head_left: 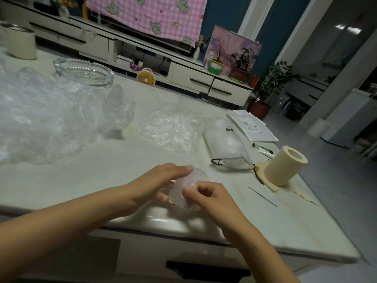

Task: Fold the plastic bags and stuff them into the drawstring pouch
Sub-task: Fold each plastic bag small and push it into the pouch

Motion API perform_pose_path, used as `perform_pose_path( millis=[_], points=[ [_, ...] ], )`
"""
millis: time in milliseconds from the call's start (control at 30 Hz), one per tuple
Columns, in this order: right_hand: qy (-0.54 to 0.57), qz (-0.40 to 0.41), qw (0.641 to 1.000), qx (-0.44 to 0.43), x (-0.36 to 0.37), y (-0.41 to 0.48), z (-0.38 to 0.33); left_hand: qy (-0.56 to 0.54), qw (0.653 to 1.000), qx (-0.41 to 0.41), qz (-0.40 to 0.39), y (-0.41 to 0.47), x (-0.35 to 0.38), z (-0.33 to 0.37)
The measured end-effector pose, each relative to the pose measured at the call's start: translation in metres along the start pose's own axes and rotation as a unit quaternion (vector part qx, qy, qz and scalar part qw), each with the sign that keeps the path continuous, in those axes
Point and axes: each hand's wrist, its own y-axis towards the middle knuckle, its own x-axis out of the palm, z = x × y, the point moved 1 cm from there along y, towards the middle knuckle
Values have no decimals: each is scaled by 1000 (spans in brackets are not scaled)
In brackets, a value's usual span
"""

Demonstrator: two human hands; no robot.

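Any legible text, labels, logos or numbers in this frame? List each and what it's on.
No text can be read.
Drawstring pouch: dark logo with tiny print under it, too small to read.
White mailer: printed label, too blurred to read.
Tube: green marking, no legible letters.

My left hand (163, 176) and my right hand (206, 197) are bare. My left arm (71, 219) and my right arm (255, 242) are bare too, right up to the edge of the view. The wrists are thin, and the arms get wider toward me. The nails (186, 190) I can see look short and plain. The light is too dim to show small marks.
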Motion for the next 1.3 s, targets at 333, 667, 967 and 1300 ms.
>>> perform_pose_path(
  millis=[333, 667, 967, 1300],
  points=[
    [124, 103, 983, 86, -5, 3, 13, 19, 997, 34, 71, -3, -1, 3],
    [459, 17, 879, 130, 4, 10, 6, 22, 993, 97, 70, -5, 7, 2],
    [484, -35, 864, 137, -11, 9, -4, 65, 985, 154, 53, -4, 8, 7],
    [271, -164, 935, 163, -24, 5, 9, 190, 962, 198, -5, -5, 5, 4]
  ],
)
